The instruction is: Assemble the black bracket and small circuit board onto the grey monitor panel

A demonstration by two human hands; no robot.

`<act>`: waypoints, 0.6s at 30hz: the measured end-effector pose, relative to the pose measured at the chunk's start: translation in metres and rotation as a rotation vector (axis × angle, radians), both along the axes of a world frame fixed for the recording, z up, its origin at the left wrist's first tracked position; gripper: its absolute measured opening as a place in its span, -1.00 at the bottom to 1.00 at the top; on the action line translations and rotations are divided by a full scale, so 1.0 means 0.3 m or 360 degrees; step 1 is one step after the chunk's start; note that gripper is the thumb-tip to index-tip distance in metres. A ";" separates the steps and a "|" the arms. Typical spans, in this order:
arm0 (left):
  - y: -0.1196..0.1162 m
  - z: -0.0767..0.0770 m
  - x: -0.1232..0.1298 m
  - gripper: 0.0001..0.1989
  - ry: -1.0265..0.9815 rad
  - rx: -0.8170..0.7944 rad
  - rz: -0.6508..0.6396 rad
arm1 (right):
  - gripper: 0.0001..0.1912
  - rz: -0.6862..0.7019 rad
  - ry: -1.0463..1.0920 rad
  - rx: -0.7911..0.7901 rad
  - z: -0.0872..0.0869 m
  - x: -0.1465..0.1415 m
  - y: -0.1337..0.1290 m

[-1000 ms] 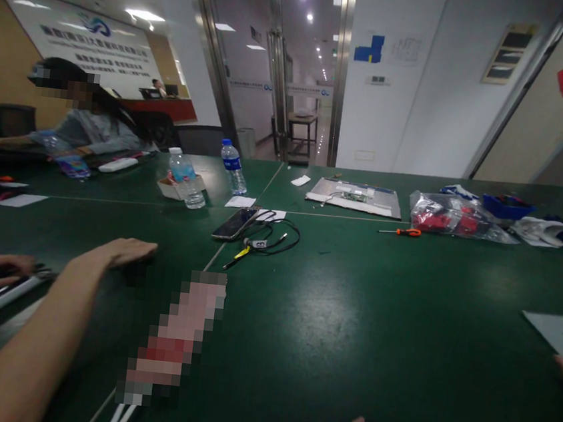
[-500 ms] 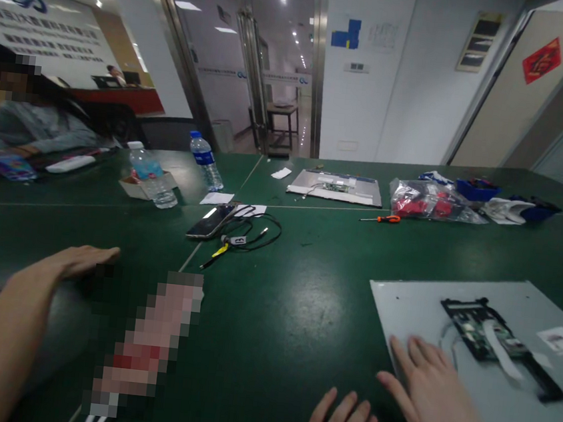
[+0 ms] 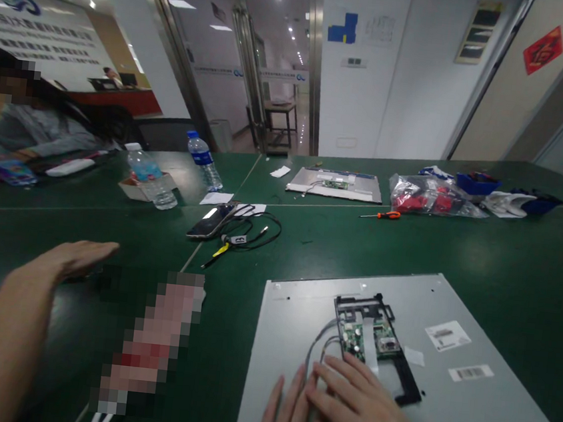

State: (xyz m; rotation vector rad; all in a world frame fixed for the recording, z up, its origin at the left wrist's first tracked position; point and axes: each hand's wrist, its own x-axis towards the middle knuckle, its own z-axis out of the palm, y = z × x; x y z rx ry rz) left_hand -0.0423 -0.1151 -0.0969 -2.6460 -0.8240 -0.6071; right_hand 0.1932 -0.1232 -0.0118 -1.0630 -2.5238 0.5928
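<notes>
A grey metal-backed display panel (image 3: 289,326) lies flat on the green table directly before me. Mounted on it is a green circuit board (image 3: 353,339) in a black bracket (image 3: 409,379), crossed by a white ribbon cable (image 3: 369,348). My right hand (image 3: 366,408) lies over the panel's lower part, fingers stretched out just below the board. Beside it, my left hand (image 3: 293,414) lies on the panel with straight fingers, close to the right fingertips. Thin grey wires (image 3: 316,342) run from the board down toward my fingers. What lies beneath my palms is hidden.
Another person's arm (image 3: 13,317) reaches in from the left, near a blurred-out object (image 3: 152,338). A phone (image 3: 213,220), coiled cables (image 3: 276,237), bottles (image 3: 205,163), an orange screwdriver (image 3: 386,215), a second panel (image 3: 305,180) and a plastic bag (image 3: 414,195) lie farther back.
The panel has moved left across the table to the middle, in front of me. My right hand has moved left with it, and my left hand, formerly over bare table, is now on the panel.
</notes>
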 end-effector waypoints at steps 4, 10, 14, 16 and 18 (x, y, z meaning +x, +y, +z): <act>0.024 0.056 -0.031 -0.18 0.0011 -0.0134 0.0260 | -0.33 -0.0469 -0.0027 0.0077 -0.038 0.191 -0.037; 0.039 0.058 -0.082 -0.01 0.0061 -0.0231 0.0329 | -0.41 -0.1156 -0.0126 0.0113 -0.150 0.490 0.005; 0.035 0.071 -0.118 -0.08 0.0026 -0.0375 0.0348 | -0.38 -0.1099 -0.0244 0.0088 -0.216 0.538 0.003; 0.030 0.092 -0.134 -0.11 0.0044 -0.0428 0.0414 | -0.38 -0.1051 -0.0297 0.0104 -0.240 0.517 -0.006; 0.026 0.119 -0.147 -0.15 0.0085 -0.0461 0.0512 | -0.38 -0.1021 -0.0337 0.0148 -0.259 0.484 -0.012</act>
